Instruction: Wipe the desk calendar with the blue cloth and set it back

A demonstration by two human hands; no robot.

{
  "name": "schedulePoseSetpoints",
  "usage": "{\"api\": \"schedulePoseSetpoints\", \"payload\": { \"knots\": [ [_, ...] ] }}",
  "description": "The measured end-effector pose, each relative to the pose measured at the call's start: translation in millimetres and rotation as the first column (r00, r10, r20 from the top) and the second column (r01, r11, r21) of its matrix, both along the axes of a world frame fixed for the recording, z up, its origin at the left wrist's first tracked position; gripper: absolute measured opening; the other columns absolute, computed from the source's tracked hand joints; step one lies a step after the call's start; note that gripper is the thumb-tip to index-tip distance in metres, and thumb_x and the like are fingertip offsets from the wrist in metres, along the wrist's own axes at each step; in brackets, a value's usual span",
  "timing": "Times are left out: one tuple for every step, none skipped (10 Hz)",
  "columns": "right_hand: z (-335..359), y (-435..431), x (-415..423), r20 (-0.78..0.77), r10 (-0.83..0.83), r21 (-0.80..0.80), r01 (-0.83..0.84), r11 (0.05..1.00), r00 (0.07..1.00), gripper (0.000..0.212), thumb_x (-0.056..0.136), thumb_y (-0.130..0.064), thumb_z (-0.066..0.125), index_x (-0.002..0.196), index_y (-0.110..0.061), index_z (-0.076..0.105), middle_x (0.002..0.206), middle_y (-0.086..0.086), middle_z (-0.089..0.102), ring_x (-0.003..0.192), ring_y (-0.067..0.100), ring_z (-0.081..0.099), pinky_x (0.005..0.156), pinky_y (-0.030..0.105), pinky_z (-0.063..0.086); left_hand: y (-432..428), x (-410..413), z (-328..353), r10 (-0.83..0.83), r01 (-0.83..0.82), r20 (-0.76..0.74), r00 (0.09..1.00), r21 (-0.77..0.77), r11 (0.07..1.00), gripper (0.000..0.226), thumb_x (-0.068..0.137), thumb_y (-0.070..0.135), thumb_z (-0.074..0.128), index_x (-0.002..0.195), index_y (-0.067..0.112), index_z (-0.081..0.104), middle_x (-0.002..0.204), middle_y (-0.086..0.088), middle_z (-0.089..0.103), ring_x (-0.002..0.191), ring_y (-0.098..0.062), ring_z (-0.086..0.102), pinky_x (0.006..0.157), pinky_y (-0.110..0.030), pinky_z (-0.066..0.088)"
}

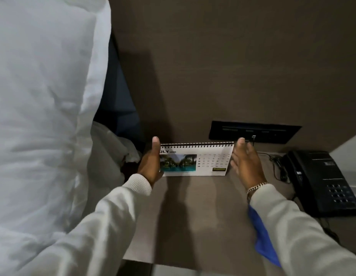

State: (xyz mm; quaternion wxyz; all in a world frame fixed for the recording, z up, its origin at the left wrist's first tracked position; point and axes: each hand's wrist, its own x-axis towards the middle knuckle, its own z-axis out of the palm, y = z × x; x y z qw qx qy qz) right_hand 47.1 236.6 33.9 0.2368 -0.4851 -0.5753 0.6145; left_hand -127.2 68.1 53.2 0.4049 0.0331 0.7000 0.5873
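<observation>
A white spiral-bound desk calendar, showing July with a pool photo, stands upright at the back of the brown bedside table. My left hand grips its left end, thumb up along the edge. At the calendar's right end is my right hand, fingers spread and open, close to or just touching the edge. The blue cloth lies on the table under my right forearm, partly hidden by the sleeve.
A black telephone with its cord sits at the right of the table. A dark switch panel is set in the wall behind the calendar. White pillows and bedding fill the left side.
</observation>
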Motion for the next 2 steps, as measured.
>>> {"api": "schedulePoseSetpoints", "payload": {
  "knots": [
    [3,3,-6,-0.031,-0.037,0.007,0.037,0.999,0.999,0.105,0.053,-0.093,0.049,0.141,-0.043,0.02,0.145,0.002,0.049,0.132,0.022,0.046,0.113,0.051,0.033,19,-13,6,0.007,-0.01,0.082,0.997,0.034,0.999,0.075,0.08,0.078,0.032,0.128,0.025,0.057,0.134,0.001,0.058,0.121,-0.022,0.056,0.097,-0.043,0.044],
    [20,-6,-13,-0.032,-0.095,0.092,0.098,0.991,0.995,0.088,0.075,-0.074,0.051,0.145,-0.043,0.009,0.147,0.003,0.046,0.13,0.013,0.043,0.111,0.038,0.033,36,-26,23,0.057,-0.066,0.121,0.991,0.075,0.995,0.081,0.081,0.077,0.033,0.135,0.02,0.051,0.137,-0.005,0.058,0.128,-0.029,0.051,0.102,-0.049,0.038]
  ]
}}
